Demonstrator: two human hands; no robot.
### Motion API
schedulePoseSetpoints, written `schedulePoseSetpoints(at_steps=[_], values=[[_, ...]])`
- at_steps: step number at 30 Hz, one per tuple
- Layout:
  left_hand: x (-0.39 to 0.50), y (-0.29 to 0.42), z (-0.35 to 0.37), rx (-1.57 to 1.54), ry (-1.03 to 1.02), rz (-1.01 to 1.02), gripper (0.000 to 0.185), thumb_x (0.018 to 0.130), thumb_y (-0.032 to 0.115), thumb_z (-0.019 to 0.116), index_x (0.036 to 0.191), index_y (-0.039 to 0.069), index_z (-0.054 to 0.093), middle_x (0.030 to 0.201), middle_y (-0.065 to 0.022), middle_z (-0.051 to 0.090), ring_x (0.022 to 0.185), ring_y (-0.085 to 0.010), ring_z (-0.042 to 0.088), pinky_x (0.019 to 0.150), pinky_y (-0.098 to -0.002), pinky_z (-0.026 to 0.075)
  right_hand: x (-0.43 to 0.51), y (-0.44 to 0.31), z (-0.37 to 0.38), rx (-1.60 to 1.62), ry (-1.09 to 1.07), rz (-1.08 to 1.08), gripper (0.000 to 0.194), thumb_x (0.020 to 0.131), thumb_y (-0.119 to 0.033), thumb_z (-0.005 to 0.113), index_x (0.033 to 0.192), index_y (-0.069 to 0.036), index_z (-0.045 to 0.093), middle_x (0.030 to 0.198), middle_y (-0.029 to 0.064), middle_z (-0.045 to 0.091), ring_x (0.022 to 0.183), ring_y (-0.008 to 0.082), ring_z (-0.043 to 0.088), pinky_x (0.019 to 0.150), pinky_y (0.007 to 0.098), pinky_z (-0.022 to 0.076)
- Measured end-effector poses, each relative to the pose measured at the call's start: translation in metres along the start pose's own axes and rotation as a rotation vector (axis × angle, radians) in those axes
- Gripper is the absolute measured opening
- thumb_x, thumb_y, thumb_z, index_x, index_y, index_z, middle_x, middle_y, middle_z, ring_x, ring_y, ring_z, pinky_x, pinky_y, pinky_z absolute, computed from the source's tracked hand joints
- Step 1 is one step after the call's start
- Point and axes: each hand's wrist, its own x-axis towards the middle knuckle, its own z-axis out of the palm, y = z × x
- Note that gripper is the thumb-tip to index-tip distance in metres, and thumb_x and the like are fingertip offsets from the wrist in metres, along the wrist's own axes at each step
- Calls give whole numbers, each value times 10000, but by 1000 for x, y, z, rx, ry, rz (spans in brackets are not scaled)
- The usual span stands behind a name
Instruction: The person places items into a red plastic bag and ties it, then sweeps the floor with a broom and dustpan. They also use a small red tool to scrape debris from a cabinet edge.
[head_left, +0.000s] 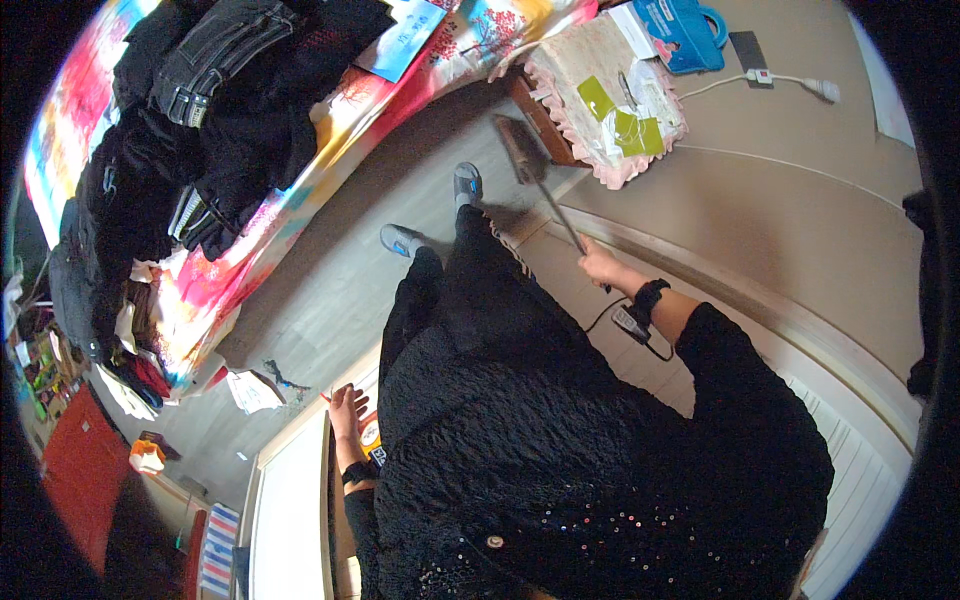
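Observation:
My right hand grips the handle of a broom, which slants away over the floor. The brown broom head is blurred and lies close to a small brown wooden cabinet. My left hand hangs low at my side, by the door frame, with its fingers apart. A thin red sliver shows beside it; whether the hand touches it I cannot make out. Both wrists wear black bands, and a small grey device with a black cord hangs at the right one. My feet in grey slippers stand on grey flooring.
Dark clothes are heaped on a bed with a colourful cover. Papers and white earphones lie on the cabinet's frilled cloth. A power strip hangs along the wall. Loose papers and dark debris lie on the floor.

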Motion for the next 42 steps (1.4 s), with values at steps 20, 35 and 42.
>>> schedulePoseSetpoints(at_steps=[20,35,42], values=[[10,12,-34,-32,4,12,350,942,255,520,1227,52,519,1020,-130,640,814,-205,655,632,-301,513,5,-78,66,306,-457,-17,666,830,-88,478,1422,-56,174,627,10,451,429,111,417,375,281,327],[10,11,-30,-81,55,53,333,946,235,505,1194,15,538,996,-142,656,802,-234,670,654,-327,534,67,-127,3,653,-24,-14,197,811,-54,469,1008,-46,464,529,10,391,392,142,375,338,318,299],[-28,0,-19,-283,153,25,311,947,229,511,1170,14,538,989,-119,650,787,-202,667,640,-292,525,152,-197,21,-219,61,-7,377,843,-109,522,1174,48,433,920,228,646,847,334,656,682,443,511]])
